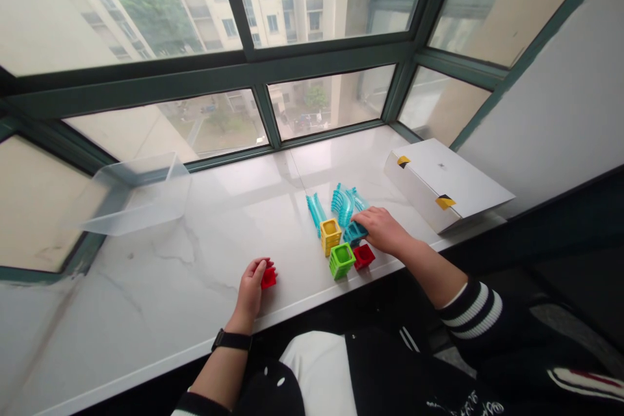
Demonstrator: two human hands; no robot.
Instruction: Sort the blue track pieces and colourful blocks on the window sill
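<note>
My left hand (253, 281) rests on the white sill with its fingers closed around a red toy block (268, 278). Over on the right, my right hand (379, 227) has its fingers on a blue toy block (355, 233), gripping it at its right side. Close by stand a yellow block (330, 236), a green block (342, 261) and a second red block (363, 257), all hollow with open tops. Just behind them lie translucent blue track pieces: a straight one (316, 213) and a curved one (344, 204), with another partly hidden beside it.
A clear plastic bin (136, 208) stands at the left of the marble-patterned sill (219, 208). At the right, a white box (451, 182) with yellow-black tabs sits against the wall. Green-framed windows border the back; the sill's front edge runs before my body.
</note>
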